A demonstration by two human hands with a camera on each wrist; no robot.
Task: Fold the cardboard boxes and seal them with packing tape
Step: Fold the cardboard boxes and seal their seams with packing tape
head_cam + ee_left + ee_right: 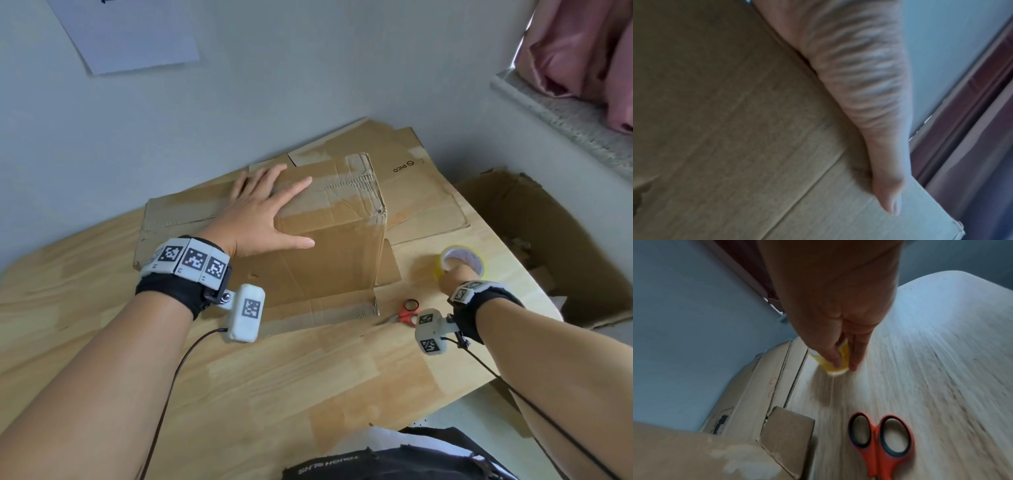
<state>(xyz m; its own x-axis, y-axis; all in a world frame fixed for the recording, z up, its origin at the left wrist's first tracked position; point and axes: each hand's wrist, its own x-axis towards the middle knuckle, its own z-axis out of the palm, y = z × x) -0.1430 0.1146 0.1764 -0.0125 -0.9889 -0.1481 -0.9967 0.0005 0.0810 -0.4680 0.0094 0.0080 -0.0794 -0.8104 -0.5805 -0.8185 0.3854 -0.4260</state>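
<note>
A brown cardboard box [335,260] stands on the wooden table [308,377], its top flaps folded down and crossed by old tape. My left hand [274,209] lies flat on the box top with its fingers spread. In the left wrist view the left hand [888,194] has its thumb pressed on the cardboard [735,129]. To the right of the box, my right hand [452,270] pinches a yellowish roll of packing tape [476,260] that rests on the table. In the right wrist view, thumb and fingers straddle the wall of the tape roll [844,360].
Red-handled scissors [407,313] lie on the table between the box and my right wrist, also seen as scissors [879,439]. Flattened cardboard sheets [418,195] lie behind the box against the wall. An open, torn cardboard box [548,246] stands beside the table's right edge.
</note>
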